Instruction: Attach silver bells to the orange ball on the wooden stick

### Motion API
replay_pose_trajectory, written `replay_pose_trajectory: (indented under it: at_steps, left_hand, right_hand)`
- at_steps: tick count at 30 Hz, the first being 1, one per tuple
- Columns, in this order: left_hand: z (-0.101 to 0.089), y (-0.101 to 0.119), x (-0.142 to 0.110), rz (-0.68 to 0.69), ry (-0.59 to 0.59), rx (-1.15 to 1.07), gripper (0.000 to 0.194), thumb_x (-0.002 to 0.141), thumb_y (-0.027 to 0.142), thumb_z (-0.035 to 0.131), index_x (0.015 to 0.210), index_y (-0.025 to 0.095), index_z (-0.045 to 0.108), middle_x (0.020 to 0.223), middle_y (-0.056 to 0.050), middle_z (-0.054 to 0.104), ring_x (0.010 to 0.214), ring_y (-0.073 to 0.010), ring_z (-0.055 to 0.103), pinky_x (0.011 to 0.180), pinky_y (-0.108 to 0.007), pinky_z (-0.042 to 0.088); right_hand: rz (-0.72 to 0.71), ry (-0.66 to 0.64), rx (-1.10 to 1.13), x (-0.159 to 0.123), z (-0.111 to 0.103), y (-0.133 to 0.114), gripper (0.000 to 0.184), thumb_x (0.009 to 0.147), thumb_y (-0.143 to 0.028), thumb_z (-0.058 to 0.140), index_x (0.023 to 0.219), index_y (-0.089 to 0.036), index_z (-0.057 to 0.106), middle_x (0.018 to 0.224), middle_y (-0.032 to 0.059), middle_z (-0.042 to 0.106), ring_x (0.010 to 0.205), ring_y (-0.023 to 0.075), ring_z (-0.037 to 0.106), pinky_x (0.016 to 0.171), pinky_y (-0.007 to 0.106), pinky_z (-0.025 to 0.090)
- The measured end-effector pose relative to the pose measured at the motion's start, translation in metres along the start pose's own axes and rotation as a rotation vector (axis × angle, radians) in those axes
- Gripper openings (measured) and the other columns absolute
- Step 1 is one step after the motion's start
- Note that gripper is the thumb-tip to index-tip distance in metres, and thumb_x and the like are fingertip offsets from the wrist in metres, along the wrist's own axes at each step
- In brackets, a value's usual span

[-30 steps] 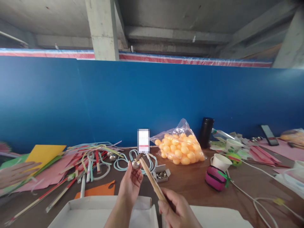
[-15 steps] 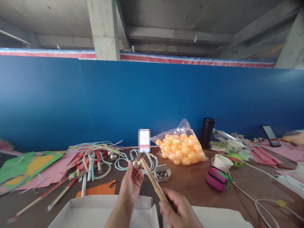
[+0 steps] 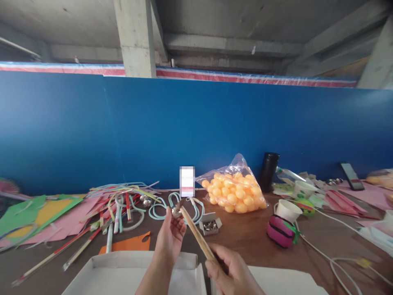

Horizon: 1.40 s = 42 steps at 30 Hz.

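Observation:
My left hand (image 3: 170, 239) is raised over the table with its fingertips pinched on a small silver bell (image 3: 176, 211). My right hand (image 3: 231, 272) is closed around the lower end of a wooden stick (image 3: 196, 235). The stick slants up and to the left, and its tip meets the bell. Both hands hover above a shallow white box (image 3: 123, 274) at the near edge.
A bag of orange balls (image 3: 233, 192), a small box of bells (image 3: 209, 225), light-blue cord loops (image 3: 159, 209), straws and sticks (image 3: 119, 205), coloured paper (image 3: 37, 217), an orange cut-out (image 3: 129, 243), paper cups (image 3: 287, 209), a pink pouch (image 3: 280, 231), a black tumbler (image 3: 268, 171) and white cables (image 3: 337, 258) lie on the brown table before a blue partition (image 3: 196, 131).
A blurred hand at the far left over the coloured paper is gone now. My hands keep the same hold; the view has shifted slightly.

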<state>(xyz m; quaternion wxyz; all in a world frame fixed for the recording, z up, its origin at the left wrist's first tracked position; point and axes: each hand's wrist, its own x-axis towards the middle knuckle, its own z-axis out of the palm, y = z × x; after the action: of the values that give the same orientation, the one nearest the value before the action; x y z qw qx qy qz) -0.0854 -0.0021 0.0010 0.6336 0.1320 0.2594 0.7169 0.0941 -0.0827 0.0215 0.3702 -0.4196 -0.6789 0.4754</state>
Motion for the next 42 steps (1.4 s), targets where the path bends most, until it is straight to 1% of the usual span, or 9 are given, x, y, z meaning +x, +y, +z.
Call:
replay_pose_trajectory:
  at_steps: [2,6,11,16,19,23,29,37,42]
  left_hand:
    - [0.0003,0.0001,0.0005,0.006,0.013,-0.006,0.021,0.080,0.033,0.060,0.082,0.012,0.060,0.066,-0.002,0.061,0.052,-0.0072,0.057,0.050,-0.018,0.051]
    - [-0.0004,-0.0002,0.0018,0.007,0.005,0.005,0.023,0.081,0.034,0.060,0.081,0.011,0.061,0.068,-0.004,0.062,0.053,-0.0073,0.057,0.050,-0.019,0.051]
    - [-0.0017,-0.0008,0.0020,-0.009,-0.007,-0.001,0.025,0.081,0.035,0.059,0.082,0.011,0.061,0.068,-0.003,0.062,0.053,-0.0072,0.057,0.048,-0.018,0.051]
    - [0.0001,0.0005,-0.0015,-0.005,0.009,-0.001,0.024,0.081,0.035,0.059,0.082,0.011,0.061,0.066,-0.003,0.061,0.051,-0.0069,0.057,0.048,-0.018,0.051]
    - [0.0022,0.0012,-0.0020,-0.011,0.010,0.005,0.025,0.081,0.036,0.059,0.082,0.011,0.061,0.065,-0.003,0.061,0.050,-0.0065,0.056,0.047,-0.017,0.050]
    - [0.0044,0.0012,-0.0015,0.000,0.035,0.007,0.024,0.080,0.036,0.060,0.079,0.012,0.060,0.066,-0.004,0.062,0.051,-0.0068,0.056,0.048,-0.018,0.050]
    - [0.0052,0.0014,-0.0037,-0.011,0.031,0.022,0.028,0.080,0.039,0.059,0.084,0.011,0.062,0.069,-0.006,0.063,0.052,-0.0073,0.056,0.048,-0.018,0.050]
    - [0.0040,0.0014,-0.0052,-0.006,-0.001,0.019,0.026,0.080,0.038,0.059,0.083,0.012,0.061,0.068,-0.005,0.062,0.052,-0.0070,0.055,0.048,-0.018,0.049]
    - [0.0063,0.0023,-0.0064,-0.013,-0.001,0.026,0.027,0.080,0.039,0.059,0.081,0.012,0.060,0.068,-0.004,0.062,0.051,-0.0070,0.055,0.047,-0.018,0.049]
  right_hand:
    - [0.015,-0.005,0.011,0.0000,0.0002,-0.0004,0.055,0.083,-0.056,0.046,0.113,-0.011,0.057,0.066,0.0001,0.053,0.043,0.0067,0.039,0.038,0.017,0.031]
    - [0.034,0.006,0.033,0.0008,0.0003,0.0008,0.058,0.082,-0.057,0.046,0.119,-0.013,0.054,0.069,0.0005,0.054,0.041,0.0059,0.039,0.038,0.018,0.031]
    - [0.041,-0.014,0.019,0.0011,0.0005,0.0032,0.053,0.082,-0.054,0.049,0.114,-0.012,0.058,0.063,-0.0011,0.051,0.041,0.0061,0.040,0.037,0.017,0.030]
    - [0.059,-0.005,0.032,0.0007,0.0007,0.0040,0.060,0.081,-0.059,0.048,0.118,-0.013,0.055,0.070,0.0008,0.056,0.042,0.0055,0.040,0.036,0.017,0.030]
    - [0.067,-0.004,0.034,0.0007,0.0011,0.0037,0.060,0.079,-0.060,0.050,0.115,-0.012,0.056,0.066,-0.0005,0.054,0.042,0.0059,0.040,0.036,0.017,0.031]
    - [0.059,0.041,0.084,0.0006,0.0015,0.0027,0.061,0.079,-0.061,0.049,0.118,-0.013,0.054,0.066,-0.0008,0.052,0.040,0.0056,0.040,0.034,0.016,0.030]
    - [0.062,0.074,0.154,0.0003,0.0000,0.0008,0.060,0.080,-0.056,0.051,0.121,-0.013,0.050,0.068,-0.0004,0.053,0.036,0.0031,0.037,0.031,0.014,0.029]
    - [0.079,0.052,0.110,-0.0013,0.0004,0.0018,0.061,0.079,-0.059,0.051,0.119,-0.013,0.052,0.062,-0.0028,0.049,0.038,0.0043,0.037,0.032,0.014,0.031]
    - [0.061,0.033,0.087,-0.0010,0.0003,0.0004,0.060,0.080,-0.059,0.049,0.117,-0.012,0.053,0.061,-0.0034,0.048,0.037,0.0044,0.037,0.032,0.015,0.032]
